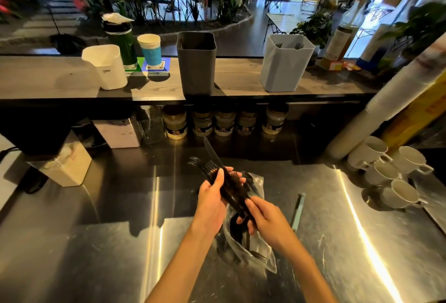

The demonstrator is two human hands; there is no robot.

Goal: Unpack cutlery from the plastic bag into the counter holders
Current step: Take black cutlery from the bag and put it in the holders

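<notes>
We cannot see the handle ends of the black cutlery (231, 188); our hands (211, 202) cover them.

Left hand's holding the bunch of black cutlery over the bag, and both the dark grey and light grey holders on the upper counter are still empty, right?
Not quite. The light grey holder already has cutlery in it: the head view shows dark pieces just inside its rim. The dark grey holder shows none that can be seen. The rest stands: the left hand grips the bunch of black cutlery above the plastic bag.

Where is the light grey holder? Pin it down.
The light grey holder stands on the raised wooden shelf, right of the dark grey holder, left of a bottle.
</notes>
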